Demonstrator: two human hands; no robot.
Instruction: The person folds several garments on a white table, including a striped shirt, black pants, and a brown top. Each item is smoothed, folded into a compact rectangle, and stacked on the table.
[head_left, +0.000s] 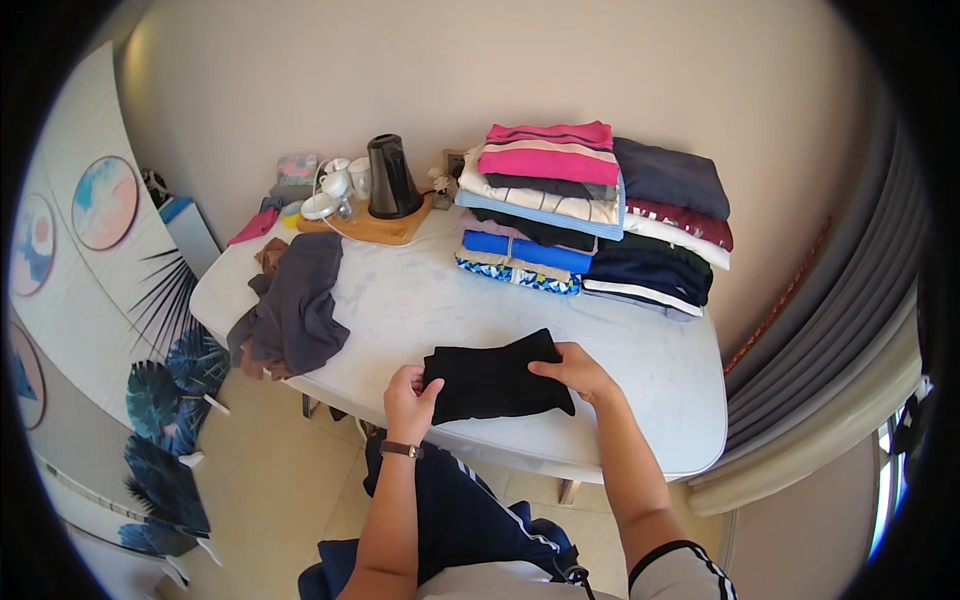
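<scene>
A folded black garment (495, 382) is held between my two hands, over the front edge of the white table (397, 292). My left hand (411, 401) pinches its left end, thumb on top. At its upper right side, my right hand (577, 373) grips the cloth, with the thumb across the face. The garment forms a rough rectangle, with one corner raised and another hanging at the lower right. Behind it stand two stacks of folded clothes, the left stack (540, 214) topped by a pink striped piece and the right stack (667, 225) by a dark grey one.
A crumpled dark grey garment (300, 300) and brown cloth lie at the table's left end. Farther back, a wooden tray (401, 225) holds an electric kettle (391, 176) and white cups (337, 180). Grey curtains (832, 315) hang at the right.
</scene>
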